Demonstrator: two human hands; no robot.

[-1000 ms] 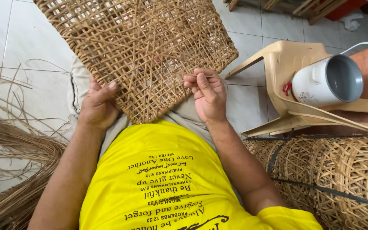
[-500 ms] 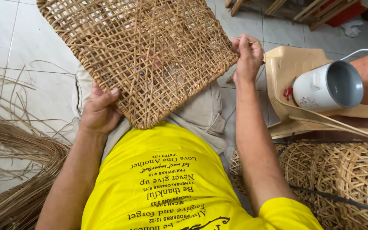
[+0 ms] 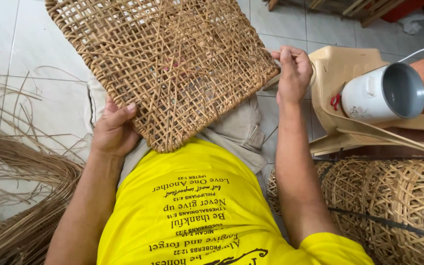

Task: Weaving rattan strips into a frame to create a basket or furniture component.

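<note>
Pale square floor tiles (image 3: pixel 35 44) with thin grey joints fill the view from nine to twelve o'clock, evenly lit. A beige plastic stool (image 3: pixel 339 64) lies tipped at two o'clock, with wooden furniture legs (image 3: pixel 364 7) beyond it at one. Loose tan rattan strands (image 3: pixel 20 167) spread at eight o'clock, and stacked woven rattan baskets (image 3: pixel 393 196) sit at four.

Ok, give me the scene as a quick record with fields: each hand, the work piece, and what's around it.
left hand: grips the near left edge of the woven rattan panel
right hand: at the panel's right edge, fingers curled around a thin strand
panel: open weave, tilted, resting on the lap
left side: loose rattan strands on the tiled floor
right side: plastic stool, white cup lying sideways, woven baskets
</note>
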